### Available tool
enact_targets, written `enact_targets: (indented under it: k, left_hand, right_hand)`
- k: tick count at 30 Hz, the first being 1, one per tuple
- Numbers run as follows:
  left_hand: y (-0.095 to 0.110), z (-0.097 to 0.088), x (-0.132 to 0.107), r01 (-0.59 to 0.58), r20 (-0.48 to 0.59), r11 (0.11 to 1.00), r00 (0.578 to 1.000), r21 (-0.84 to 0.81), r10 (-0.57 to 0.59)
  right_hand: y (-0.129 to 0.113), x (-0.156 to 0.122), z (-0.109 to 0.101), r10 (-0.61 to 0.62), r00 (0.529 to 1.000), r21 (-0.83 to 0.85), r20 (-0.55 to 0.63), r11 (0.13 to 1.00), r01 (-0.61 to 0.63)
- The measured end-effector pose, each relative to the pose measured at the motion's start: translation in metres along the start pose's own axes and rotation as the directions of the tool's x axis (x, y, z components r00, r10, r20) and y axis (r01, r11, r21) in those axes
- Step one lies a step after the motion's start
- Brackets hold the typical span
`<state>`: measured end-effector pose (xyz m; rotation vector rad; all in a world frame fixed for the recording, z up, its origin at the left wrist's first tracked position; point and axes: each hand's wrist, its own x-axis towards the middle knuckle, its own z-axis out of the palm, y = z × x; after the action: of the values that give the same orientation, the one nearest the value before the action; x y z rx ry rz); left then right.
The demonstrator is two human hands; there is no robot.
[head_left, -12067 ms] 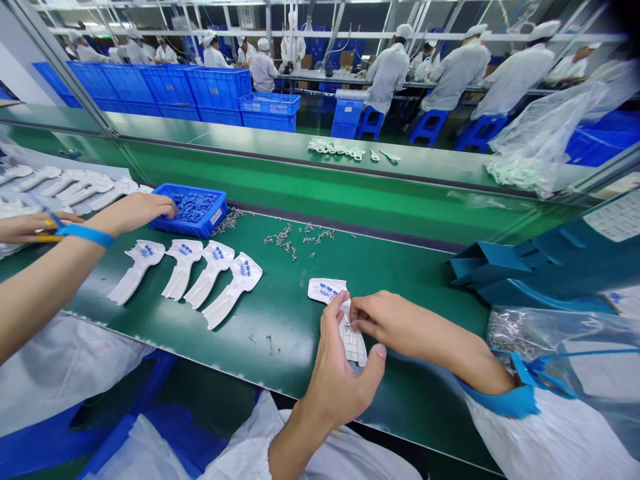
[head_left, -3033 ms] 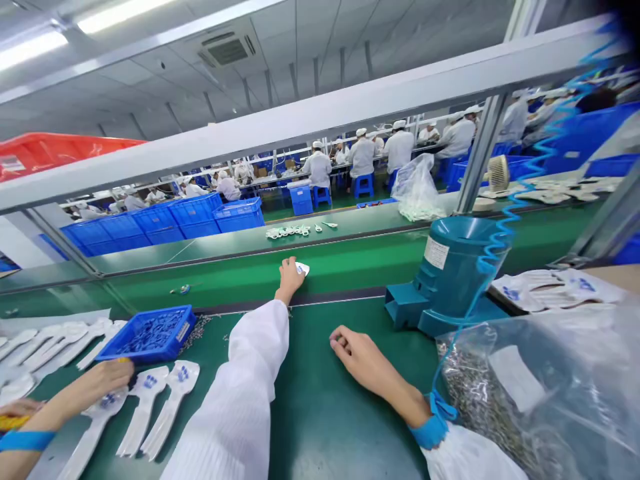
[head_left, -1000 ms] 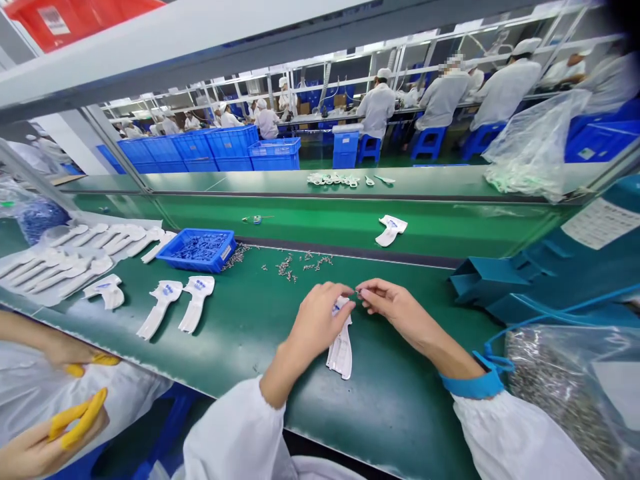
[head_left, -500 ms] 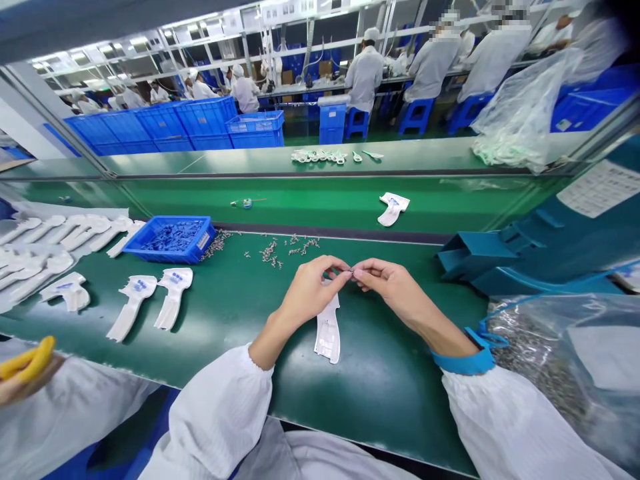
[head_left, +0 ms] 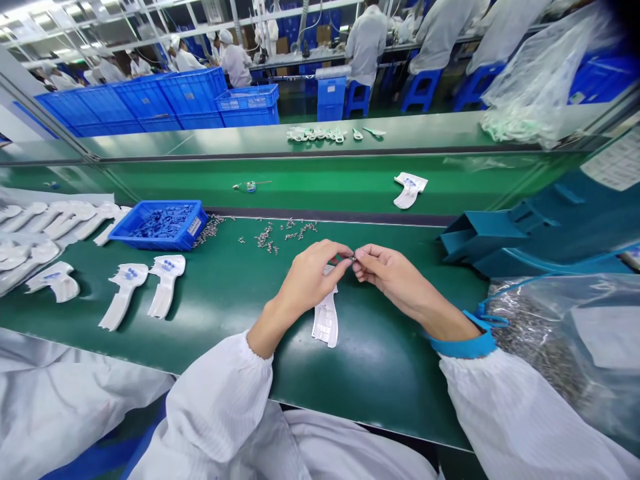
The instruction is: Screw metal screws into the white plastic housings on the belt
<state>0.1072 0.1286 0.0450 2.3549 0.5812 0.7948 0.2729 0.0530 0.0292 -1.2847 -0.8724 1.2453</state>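
My left hand (head_left: pixel 313 277) and my right hand (head_left: pixel 393 277) meet above the green conveyor belt (head_left: pixel 380 360). Their fingertips pinch a tiny silver metal part (head_left: pixel 353 259) between them, mostly hidden by my fingers. Just below my left hand lies a white paddle-shaped plastic piece (head_left: pixel 325 320), its upper end under my fingers. Several similar white pieces, such as one (head_left: pixel 125 293) and another (head_left: pixel 165 285), lie to the left. Loose silver metal parts (head_left: pixel 265 237) are scattered beyond my hands.
A blue crate (head_left: pixel 160 225) of small blue parts stands at the belt's far left. A teal hopper (head_left: pixel 480 233) sits right, above a clear bag of metal parts (head_left: pixel 545 340). Co-workers in white sit at benches beyond a second belt.
The view has tilted slightly and the scene has shifted upward. The co-worker's hand with the yellow-handled tool has left the lower left. My hands still pinch the metal part.
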Motion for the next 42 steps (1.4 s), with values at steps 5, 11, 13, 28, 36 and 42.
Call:
enact_targets:
  k: [5,11,13,28,36,42]
  left_hand:
    - [0.002,0.003,0.000,0.027,-0.020,0.999,0.999,0.033,-0.026]
    - [0.005,0.011,0.000,0.109,-0.086,0.990,0.989,-0.094,-0.117]
    - [0.005,0.011,0.001,0.148,-0.092,0.973,0.982,-0.175,-0.166]
    - [0.003,0.019,0.006,0.321,-0.005,0.817,0.930,-0.479,-0.368]
    - [0.000,0.018,0.006,0.262,-0.064,0.867,0.946,-0.424,-0.317]
    - [0.004,0.020,0.004,0.205,-0.100,0.937,0.965,-0.282,-0.241]
  right_hand:
    - [0.001,0.000,0.003,-0.020,1.000,0.025,-0.014,0.999,0.020]
    - [0.003,0.000,0.007,-0.085,0.994,0.016,-0.070,0.996,0.086]
    - [0.003,0.000,0.008,-0.092,0.992,0.028,-0.082,0.995,0.094]
    - [0.012,0.000,0.014,-0.388,0.884,-0.226,-0.260,0.915,0.335]
    - [0.014,0.005,0.014,-0.332,0.914,-0.167,-0.233,0.940,0.299]
    - [0.017,0.002,0.017,-0.388,0.882,-0.278,-0.265,0.907,0.316]
